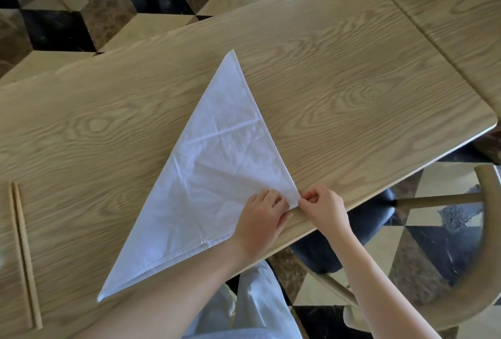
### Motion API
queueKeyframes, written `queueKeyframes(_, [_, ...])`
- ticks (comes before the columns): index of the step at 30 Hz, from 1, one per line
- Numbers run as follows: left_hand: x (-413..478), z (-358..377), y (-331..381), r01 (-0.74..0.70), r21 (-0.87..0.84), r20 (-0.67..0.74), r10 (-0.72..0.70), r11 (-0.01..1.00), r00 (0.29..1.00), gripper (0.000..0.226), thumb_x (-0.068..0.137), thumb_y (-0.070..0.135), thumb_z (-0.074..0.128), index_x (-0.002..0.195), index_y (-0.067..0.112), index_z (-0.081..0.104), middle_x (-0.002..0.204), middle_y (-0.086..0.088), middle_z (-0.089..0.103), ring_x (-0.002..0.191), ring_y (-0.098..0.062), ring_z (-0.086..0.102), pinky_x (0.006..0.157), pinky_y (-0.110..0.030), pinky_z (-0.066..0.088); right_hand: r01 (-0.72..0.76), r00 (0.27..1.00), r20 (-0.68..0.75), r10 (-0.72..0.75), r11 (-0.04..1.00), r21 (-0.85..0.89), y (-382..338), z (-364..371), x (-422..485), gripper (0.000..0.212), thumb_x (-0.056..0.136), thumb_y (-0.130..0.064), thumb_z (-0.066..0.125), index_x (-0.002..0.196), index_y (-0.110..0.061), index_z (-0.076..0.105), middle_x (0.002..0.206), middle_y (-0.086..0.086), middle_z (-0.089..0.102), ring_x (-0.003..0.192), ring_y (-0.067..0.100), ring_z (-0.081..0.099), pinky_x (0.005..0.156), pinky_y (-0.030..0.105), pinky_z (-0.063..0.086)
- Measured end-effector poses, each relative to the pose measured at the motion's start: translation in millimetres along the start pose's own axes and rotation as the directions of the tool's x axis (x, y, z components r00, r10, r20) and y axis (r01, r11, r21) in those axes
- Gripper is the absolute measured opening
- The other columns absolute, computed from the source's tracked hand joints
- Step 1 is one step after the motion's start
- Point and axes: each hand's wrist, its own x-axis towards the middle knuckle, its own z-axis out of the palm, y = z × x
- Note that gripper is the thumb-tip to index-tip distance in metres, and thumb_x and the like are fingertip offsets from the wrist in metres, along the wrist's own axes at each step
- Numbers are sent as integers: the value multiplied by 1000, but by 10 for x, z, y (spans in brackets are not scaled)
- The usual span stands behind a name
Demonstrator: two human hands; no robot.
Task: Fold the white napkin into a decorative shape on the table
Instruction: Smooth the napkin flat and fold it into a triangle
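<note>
Two bare hands meet at the near corner of a white cloth napkin (217, 176), which lies flat as a creased triangle on the pale wood-grain table (352, 81), one point aimed away and another toward the near left. The left hand (261, 216) curls its fingers over the corner and pinches the cloth. The right hand (322, 204) pinches the very tip at the table's edge. A pair of light wooden chopsticks (25, 257) lies well apart at the left.
</note>
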Motion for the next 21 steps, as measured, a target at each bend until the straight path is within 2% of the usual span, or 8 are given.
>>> queueKeyframes(3, [111,-188,-234,197,-53,-125,-202,979,971,12,80,13,63,91,9,64,91,-10,63,83,-32,59,73,-38,44,-4,1000,24,6,998,-56,-33,-35,30,4,74,-15,60,72,-18,62,68,-6,58,66,16,55,55,28,40])
queueKeyframes(6, [346,-491,-685,539,-15,-267,-523,842,809,37,79,11,66,113,2,57,114,-20,58,105,-38,53,84,-46,40,-9,999,32,12,996,-93,-65,-30,45,6,74,-13,60,74,-8,64,65,-1,56,60,19,48,55,29,36])
queueKeyframes(8, [486,-688,-960,687,-31,-228,-674,726,702,48,83,16,62,126,2,46,124,-21,50,116,-37,44,91,-46,36,-9,999,33,13,991,-132,-83,-17,45,10,75,-12,58,77,-4,63,66,2,54,59,19,45,54,29,33])
queueKeyframes(10, [557,-819,-1165,749,-41,-175,-743,661,646,52,83,18,61,128,2,41,127,-23,45,118,-36,39,94,-43,35,-18,999,26,22,988,-156,-96,-12,45,12,74,-12,57,78,-3,63,67,3,53,58,19,43,53,29,32])
queueKeyframes(13, [498,-936,-1332,818,-26,-119,-815,574,568,49,83,25,62,122,1,44,126,-24,43,118,-37,37,96,-42,36,-21,999,26,25,988,-153,-107,-7,43,14,71,-10,57,72,4,59,65,5,47,59,20,37,54,30,28])
queueKeyframes(17, [324,-1003,-1407,867,-125,-19,-875,483,484,34,80,27,59,103,4,49,107,-16,57,100,-35,53,87,-43,46,-18,998,51,26,987,-157,-133,-4,41,10,70,-10,56,61,-11,52,65,6,44,60,20,34,55,30,27])
queueKeyframes(19, [299,-1054,-1432,858,-133,53,-861,496,506,25,80,28,58,87,5,50,90,-14,60,86,-34,57,73,-35,46,-21,998,48,30,986,-167,-127,-1,50,9,70,-10,56,62,-8,55,65,6,45,59,20,35,55,29,27])
queueKeyframes(21, [294,-1108,-1474,833,-235,134,-832,501,538,21,79,23,59,72,9,46,70,-11,50,67,-28,48,57,-31,32,-25,998,50,34,985,-172,-130,-1,53,10,71,-11,56,62,-11,54,64,5,46,57,20,36,53,29,28])
